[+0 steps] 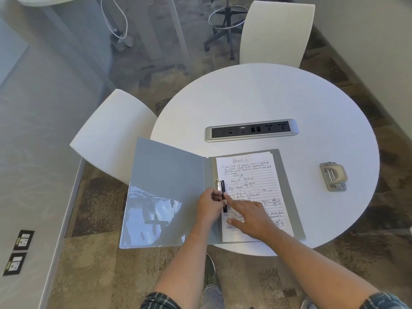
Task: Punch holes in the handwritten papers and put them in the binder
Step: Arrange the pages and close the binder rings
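The round white table point(263, 103) carries everything, and the open grey plastic ring binder point(169, 186) spreads out under both hands, its left cover hanging past the table's edge on the far side of the left fingers. On its right half, beneath the right palm, lies the stack of white lined handwritten papers point(252, 175), already sitting against the black ring mechanism point(221, 190). The small grey metal hole punch point(333, 176) rests well apart, off beyond the right fingers.

The left hand point(210, 207) has its fingers pinched around the mechanism's lower part. The right hand point(249, 216) lies flat with fingers spread on the sheets, forefinger tip touching the mechanism; it grips nothing.

The likely trouble is at the rings: if they snap together while that forefinger sits against the bar, it could be nipped. If the holes are not all threaded, closing could tear or crease the margin. The overhanging cover could also tip the binder if pressure eases.
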The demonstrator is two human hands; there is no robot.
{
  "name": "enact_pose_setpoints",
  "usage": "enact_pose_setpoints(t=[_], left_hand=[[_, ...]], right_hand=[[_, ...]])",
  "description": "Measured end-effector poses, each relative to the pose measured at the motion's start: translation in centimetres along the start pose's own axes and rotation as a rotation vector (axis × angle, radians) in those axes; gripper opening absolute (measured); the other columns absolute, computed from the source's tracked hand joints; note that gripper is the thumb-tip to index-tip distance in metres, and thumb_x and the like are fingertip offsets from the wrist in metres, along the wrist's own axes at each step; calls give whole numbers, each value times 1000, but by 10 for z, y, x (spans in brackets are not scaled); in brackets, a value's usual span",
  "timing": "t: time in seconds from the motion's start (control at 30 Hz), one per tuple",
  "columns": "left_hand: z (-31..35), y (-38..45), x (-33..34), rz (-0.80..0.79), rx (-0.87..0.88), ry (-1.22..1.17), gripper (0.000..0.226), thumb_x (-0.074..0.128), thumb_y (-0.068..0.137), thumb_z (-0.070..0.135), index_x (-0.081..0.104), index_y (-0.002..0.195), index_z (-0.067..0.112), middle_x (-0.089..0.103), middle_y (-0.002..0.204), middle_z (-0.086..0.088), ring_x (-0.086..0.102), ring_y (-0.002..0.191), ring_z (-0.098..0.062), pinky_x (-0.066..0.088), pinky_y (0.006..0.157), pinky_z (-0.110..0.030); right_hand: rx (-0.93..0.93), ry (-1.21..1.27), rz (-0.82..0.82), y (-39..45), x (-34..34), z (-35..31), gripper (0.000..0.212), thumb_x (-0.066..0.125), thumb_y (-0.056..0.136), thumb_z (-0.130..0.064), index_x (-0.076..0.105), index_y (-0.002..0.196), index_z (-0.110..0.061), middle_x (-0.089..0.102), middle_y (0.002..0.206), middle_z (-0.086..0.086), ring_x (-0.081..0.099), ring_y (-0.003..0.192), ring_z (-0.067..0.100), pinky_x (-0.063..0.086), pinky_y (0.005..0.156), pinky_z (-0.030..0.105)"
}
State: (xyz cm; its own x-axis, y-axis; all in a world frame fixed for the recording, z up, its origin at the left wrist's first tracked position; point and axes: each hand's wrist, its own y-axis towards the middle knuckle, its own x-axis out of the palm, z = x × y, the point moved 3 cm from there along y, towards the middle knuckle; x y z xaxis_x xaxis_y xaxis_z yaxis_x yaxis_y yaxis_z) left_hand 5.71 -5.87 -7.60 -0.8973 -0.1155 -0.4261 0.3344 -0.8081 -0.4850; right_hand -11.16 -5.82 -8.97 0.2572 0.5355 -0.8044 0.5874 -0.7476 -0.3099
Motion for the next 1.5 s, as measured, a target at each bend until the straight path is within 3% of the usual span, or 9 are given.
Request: enact_pose_setpoints(t=[0.27, 0.53, 0.7, 0.93, 1.13, 1.23, 1.37, 1.5], left_hand=[[6, -12, 2, 30, 39, 187, 8, 80, 86, 23, 79, 92, 18, 74, 81, 7, 68, 73, -5, 52, 64, -22], [2, -24, -7, 40, 43, 310, 5, 77, 89, 27, 77, 90, 22, 72, 80, 11, 67, 75, -5, 56, 71, -28], [5, -27, -8, 62, 71, 332, 15, 69, 96, 27, 80, 90, 20, 74, 78, 5, 66, 71, -10, 51, 61, -24], [-3, -28, -5, 83, 85, 350, 14, 69, 95, 28, 81, 90, 24, 74, 77, 8, 67, 72, -8, 59, 68, -31], [-3, -28, -6, 89, 100, 403, 15, 67, 96, 31, 79, 90, 26, 73, 75, 9, 66, 69, -9, 53, 60, -26], [-4, -27, -7, 95, 111, 419, 15, 67, 95, 33, 79, 89, 25, 74, 75, 8, 66, 69, -10, 54, 62, -27], [-9, -24, -7, 113, 110, 409, 16, 69, 94, 35, 79, 87, 25, 73, 74, 8, 67, 69, -9, 60, 65, -33], [-11, -25, -6, 125, 112, 392, 16, 69, 94, 37, 78, 86, 25, 71, 71, 10, 66, 68, -8, 61, 65, -33]], right_hand=[[39, -112, 11, 14, 3, -8, 79, 49, 98, -59, 10, 162, -39, 36, 157, -6, 42, 137, 20, 34, 108, 46], [-15, -218, -15, 29, -4, -11, 69, 52, 99, -57, 29, 159, -33, 13, 171, 2, 28, 150, 27, 27, 118, 46], [-56, -194, 15, 33, -2, -2, 63, 53, 98, -57, 37, 154, -36, 21, 169, -4, 31, 150, 24, 28, 116, 46], [-161, -226, 93, 36, 7, 11, 59, 51, 92, -63, 55, 141, -31, 46, 157, 3, 51, 134, 28, 42, 105, 52], [-187, -91, 179, 34, 18, 20, 57, 47, 93, -67, 57, 139, -35, 35, 163, -15, 47, 136, 23, 38, 104, 49], [-158, -83, 186, 34, 23, 22, 63, 40, 95, -72, 49, 147, -38, 25, 165, -22, 40, 141, 18, 32, 110, 46], [-137, -118, 199, 35, 25, 22, 70, 33, 97, -74, 38, 155, -34, 22, 166, -23, 39, 142, 17, 30, 112, 44], [-137, -150, 230, 34, 29, 22, 72, 30, 99, -73, 39, 156, -31, 22, 166, -21, 40, 140, 17, 35, 110, 45]])
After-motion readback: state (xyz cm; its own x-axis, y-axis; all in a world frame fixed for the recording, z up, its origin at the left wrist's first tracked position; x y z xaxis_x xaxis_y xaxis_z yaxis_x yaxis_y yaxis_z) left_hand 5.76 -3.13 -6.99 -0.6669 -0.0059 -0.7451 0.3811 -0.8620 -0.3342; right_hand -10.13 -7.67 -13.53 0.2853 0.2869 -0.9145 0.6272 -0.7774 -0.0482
